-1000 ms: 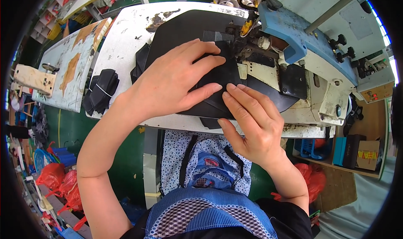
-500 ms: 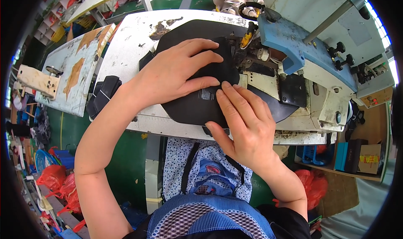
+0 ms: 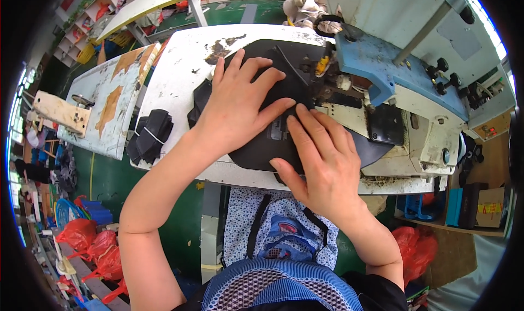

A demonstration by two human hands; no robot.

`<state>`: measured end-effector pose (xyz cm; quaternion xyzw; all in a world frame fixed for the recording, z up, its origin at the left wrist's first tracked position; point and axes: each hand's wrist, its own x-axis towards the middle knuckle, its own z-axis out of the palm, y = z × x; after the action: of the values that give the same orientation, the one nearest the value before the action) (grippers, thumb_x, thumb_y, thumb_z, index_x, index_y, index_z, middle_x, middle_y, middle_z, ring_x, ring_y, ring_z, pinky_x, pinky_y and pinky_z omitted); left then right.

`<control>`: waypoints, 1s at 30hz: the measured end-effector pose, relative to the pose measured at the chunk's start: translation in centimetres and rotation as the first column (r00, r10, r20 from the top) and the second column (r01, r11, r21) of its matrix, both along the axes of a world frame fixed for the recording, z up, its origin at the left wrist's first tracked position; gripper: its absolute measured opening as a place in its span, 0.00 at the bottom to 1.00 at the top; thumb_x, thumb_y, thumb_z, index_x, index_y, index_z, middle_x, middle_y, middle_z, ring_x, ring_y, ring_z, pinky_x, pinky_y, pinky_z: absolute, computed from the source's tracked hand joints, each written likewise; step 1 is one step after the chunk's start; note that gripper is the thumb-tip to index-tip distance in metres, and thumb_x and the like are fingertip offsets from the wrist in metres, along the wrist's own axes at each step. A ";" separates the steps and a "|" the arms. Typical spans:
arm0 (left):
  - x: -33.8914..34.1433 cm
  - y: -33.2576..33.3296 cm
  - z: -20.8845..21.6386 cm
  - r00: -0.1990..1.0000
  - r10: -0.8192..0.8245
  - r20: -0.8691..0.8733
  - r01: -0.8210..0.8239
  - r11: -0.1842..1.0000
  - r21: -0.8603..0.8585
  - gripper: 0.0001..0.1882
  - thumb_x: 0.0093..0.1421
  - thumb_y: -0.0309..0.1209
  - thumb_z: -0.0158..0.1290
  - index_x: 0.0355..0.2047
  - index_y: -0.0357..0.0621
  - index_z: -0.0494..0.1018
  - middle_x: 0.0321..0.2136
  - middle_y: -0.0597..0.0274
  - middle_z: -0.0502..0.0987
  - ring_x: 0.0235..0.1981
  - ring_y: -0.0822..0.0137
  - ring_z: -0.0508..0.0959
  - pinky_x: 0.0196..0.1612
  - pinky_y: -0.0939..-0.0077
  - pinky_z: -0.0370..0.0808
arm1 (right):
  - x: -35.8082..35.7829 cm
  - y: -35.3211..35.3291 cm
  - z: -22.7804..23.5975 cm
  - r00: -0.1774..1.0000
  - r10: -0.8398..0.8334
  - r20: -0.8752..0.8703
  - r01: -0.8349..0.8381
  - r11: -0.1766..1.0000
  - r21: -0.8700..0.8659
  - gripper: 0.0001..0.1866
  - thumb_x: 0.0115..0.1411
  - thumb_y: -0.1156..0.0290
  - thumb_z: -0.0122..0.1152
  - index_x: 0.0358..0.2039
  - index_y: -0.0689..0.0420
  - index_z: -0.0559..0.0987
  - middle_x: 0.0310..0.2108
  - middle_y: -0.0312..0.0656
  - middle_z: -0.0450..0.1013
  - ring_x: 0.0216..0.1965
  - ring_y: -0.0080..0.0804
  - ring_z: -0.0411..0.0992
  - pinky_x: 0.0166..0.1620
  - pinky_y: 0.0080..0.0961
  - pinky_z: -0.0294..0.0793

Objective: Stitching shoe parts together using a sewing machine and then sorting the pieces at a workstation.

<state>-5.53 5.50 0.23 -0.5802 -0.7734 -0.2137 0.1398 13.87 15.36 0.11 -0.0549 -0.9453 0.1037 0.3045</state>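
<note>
A large black sheet piece (image 3: pixel 259 152) with angled corners lies on the white worktable, its right part beside the needle area of a sewing machine (image 3: pixel 365 62) with a blue head. A folded or smaller black piece rests on top of it. My left hand (image 3: pixel 232 106) lies on the black material with its fingers spread. Flat on the same material, close to the needle area, rests my right hand (image 3: pixel 325 163), its thumb apart from the other fingers. The thumb of the left hand nearly meets the right fingertips. The spot under the needle is partly hidden.
A tied bundle of black pieces (image 3: pixel 150 136) sits on the left of the white worktable (image 3: pixel 174 65). Further left stands another worn table (image 3: pixel 106 103). Red plastic bags (image 3: pixel 98 245) lie at lower left. A shelf with boxes (image 3: pixel 486 207) is at right.
The whole view has shifted slightly, with things appearing lower and to the right. My left fingers have spread wider, and an edge of the upper black piece now stands up near the needle area.
</note>
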 end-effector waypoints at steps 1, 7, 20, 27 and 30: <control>0.2 0.1 0.1 1.000 0.010 -0.006 -0.010 1.000 -0.001 0.23 0.64 0.45 0.62 0.56 0.49 0.75 0.61 0.55 0.70 0.68 0.36 0.63 0.70 0.34 0.53 | 0.0 0.0 -0.1 1.000 0.010 -0.006 -0.010 1.000 -0.001 0.31 0.55 0.58 0.71 0.55 0.65 0.79 0.59 0.51 0.75 0.57 0.51 0.72 0.58 0.44 0.72; -2.0 0.7 0.0 0.983 0.144 0.115 -0.146 0.989 0.005 0.25 0.64 0.54 0.59 0.52 0.51 0.76 0.55 0.58 0.72 0.65 0.41 0.68 0.65 0.22 0.54 | 0.0 0.3 -0.9 0.995 0.033 -0.093 -0.026 0.997 0.072 0.28 0.53 0.59 0.72 0.50 0.63 0.82 0.54 0.48 0.78 0.53 0.45 0.75 0.54 0.38 0.75; -9.6 -9.4 -14.7 0.912 0.407 0.044 -0.409 0.912 0.042 0.20 0.56 0.24 0.59 0.50 0.45 0.79 0.63 0.51 0.72 0.65 0.49 0.68 0.69 0.56 0.62 | 3.4 0.9 -12.1 0.981 0.162 0.105 -0.123 0.945 -0.303 0.13 0.50 0.75 0.74 0.38 0.58 0.86 0.31 0.43 0.80 0.34 0.46 0.78 0.38 0.38 0.77; 2.9 -9.1 -15.0 0.940 -0.083 0.332 0.051 0.993 0.104 0.21 0.57 0.30 0.63 0.51 0.41 0.77 0.55 0.54 0.75 0.58 0.52 0.74 0.56 0.57 0.76 | 2.5 2.4 -13.3 0.971 0.165 0.173 -0.075 0.898 -0.433 0.14 0.57 0.73 0.69 0.44 0.57 0.83 0.38 0.50 0.79 0.38 0.52 0.77 0.43 0.43 0.76; 7.1 -8.6 -14.6 0.911 -0.378 0.167 0.360 0.924 0.126 0.24 0.54 0.32 0.65 0.51 0.40 0.77 0.51 0.53 0.78 0.56 0.51 0.75 0.58 0.56 0.74 | 1.5 1.8 -13.6 0.961 0.124 0.245 0.035 0.829 -0.557 0.12 0.60 0.72 0.64 0.44 0.57 0.83 0.38 0.52 0.79 0.40 0.56 0.77 0.44 0.48 0.75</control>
<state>1.58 -3.12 -14.40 -0.6859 -0.6487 -0.3258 0.0501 15.39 17.15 -13.46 -0.1324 -0.9076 0.3730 0.1405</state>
